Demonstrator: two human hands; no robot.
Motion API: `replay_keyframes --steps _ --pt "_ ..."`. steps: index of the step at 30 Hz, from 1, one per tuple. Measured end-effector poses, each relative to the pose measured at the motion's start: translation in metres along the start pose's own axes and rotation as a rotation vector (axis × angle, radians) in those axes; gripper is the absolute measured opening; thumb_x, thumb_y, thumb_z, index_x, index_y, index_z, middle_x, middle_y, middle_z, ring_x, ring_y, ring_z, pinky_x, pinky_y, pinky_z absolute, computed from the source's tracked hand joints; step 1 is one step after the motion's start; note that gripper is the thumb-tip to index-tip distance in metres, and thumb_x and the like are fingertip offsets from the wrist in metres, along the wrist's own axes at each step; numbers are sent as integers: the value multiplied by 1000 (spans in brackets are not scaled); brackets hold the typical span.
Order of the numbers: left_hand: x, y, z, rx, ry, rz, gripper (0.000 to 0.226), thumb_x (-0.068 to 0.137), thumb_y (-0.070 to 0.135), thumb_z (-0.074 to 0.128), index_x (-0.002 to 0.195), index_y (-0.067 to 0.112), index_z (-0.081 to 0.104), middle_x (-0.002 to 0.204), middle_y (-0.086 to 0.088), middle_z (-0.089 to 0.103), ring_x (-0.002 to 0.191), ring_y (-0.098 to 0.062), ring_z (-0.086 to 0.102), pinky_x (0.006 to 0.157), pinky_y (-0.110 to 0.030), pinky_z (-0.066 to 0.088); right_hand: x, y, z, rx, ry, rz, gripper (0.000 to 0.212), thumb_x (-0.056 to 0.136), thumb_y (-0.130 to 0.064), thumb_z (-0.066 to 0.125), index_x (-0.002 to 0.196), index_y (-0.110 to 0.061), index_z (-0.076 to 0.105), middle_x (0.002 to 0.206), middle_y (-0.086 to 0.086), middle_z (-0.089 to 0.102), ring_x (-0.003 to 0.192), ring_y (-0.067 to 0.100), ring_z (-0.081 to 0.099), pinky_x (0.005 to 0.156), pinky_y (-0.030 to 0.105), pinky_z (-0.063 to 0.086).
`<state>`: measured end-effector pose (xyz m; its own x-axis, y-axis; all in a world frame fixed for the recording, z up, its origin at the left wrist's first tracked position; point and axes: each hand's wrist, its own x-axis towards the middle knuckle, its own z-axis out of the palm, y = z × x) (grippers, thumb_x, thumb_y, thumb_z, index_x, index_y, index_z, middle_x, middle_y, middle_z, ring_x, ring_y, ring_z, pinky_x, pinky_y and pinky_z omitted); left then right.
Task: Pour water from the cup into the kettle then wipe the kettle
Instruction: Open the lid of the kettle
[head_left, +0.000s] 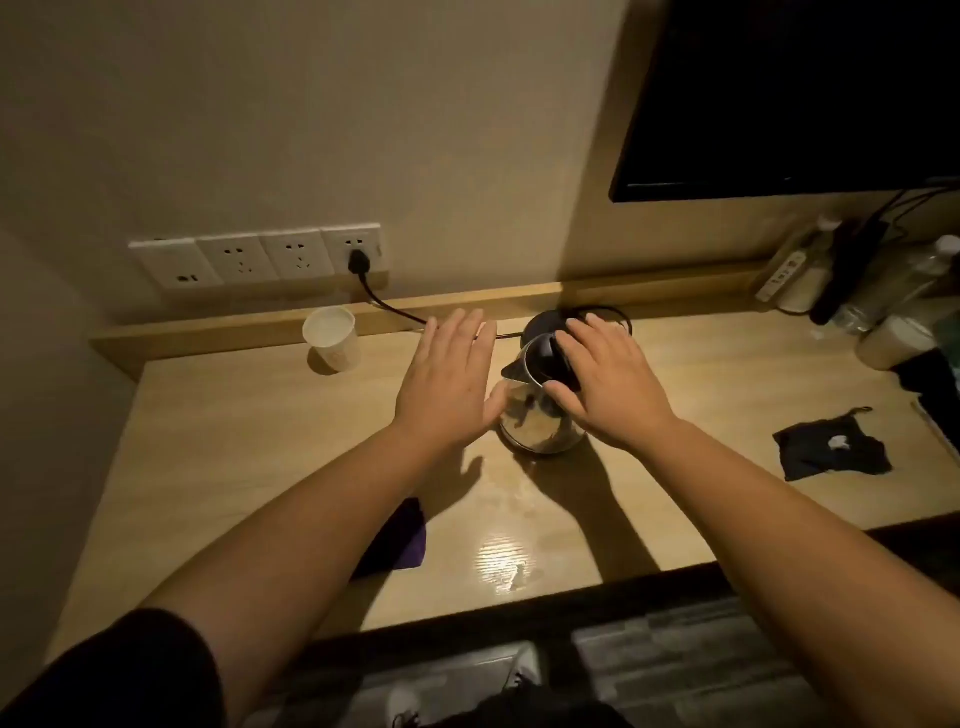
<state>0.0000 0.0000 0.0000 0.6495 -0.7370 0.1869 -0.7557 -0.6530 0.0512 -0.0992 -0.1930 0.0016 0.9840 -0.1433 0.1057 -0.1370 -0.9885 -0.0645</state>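
Looking down from the head camera, both bare forearms reach out over a pale wooden table (249, 447). The right hand (613, 389) lies flat with fingers spread on top of the kettle (537, 415), covering its black lid and handle; nothing is pinched. The kettle is shiny steel, upright near the table's middle, its spout pointing left. The left hand (447, 384) is open, fingers together and straight, hovering just left of the kettle, its thumb close to the steel wall; whether it touches cannot be told.

The cup (332, 338), white paper, stands upright at the back left of the table, well apart from the kettle. Faint marks on its side cannot be read. Behind the kettle sits its round black base (545, 322), whose cord (384, 304) runs to the rightmost of four white wall sockets (254, 257). A dark purple cloth (400, 535) lies under the left forearm near the front edge. A crumpled black cloth (826, 449) lies to the right. Bottles (914, 275) crowd the far right corner, their labels too blurred to read, beneath a dark screen (805, 93).
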Motion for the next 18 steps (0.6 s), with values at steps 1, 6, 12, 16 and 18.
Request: replay_keyframes --steps 1,6,12,16,18 --pt "2 5 6 3 -18 2 69 95 49 38 150 9 24 157 -12 25 146 -28 15 120 -46 6 0 5 4 -3 -9 -29 62 97 -51 47 145 -11 44 152 13 43 143 33 31 117 51 23" --pt "10 25 33 -38 -79 22 66 97 47 39 150 11 24 157 -11 26 146 -26 15 118 -42 3 3 22 16 -21 -62 -129 61 96 -51 48 146 -15 42 153 13 40 143 33 31 117 51 23" --pt "11 34 55 -44 -120 -8 67 98 47 36 152 12 18 158 -9 23 147 -24 14 118 -40 0 8 32 26 -37 -75 -198 61 97 -51 46 149 -20 37 154 15 39 141 37 35 115 54 28" --pt "9 33 63 -60 -153 -10 69 99 47 35 153 12 11 160 -9 16 148 -23 9 120 -41 2 9 32 29 -10 -84 -190 60 97 -53 40 148 -20 39 155 15 38 140 37 36 115 54 30" --pt "7 33 66 -59 -152 -7 69 99 46 36 153 12 11 161 -9 15 148 -23 8 120 -41 4 8 32 29 -6 -97 -184 61 96 -54 37 145 -18 42 154 16 38 139 36 36 115 54 30"
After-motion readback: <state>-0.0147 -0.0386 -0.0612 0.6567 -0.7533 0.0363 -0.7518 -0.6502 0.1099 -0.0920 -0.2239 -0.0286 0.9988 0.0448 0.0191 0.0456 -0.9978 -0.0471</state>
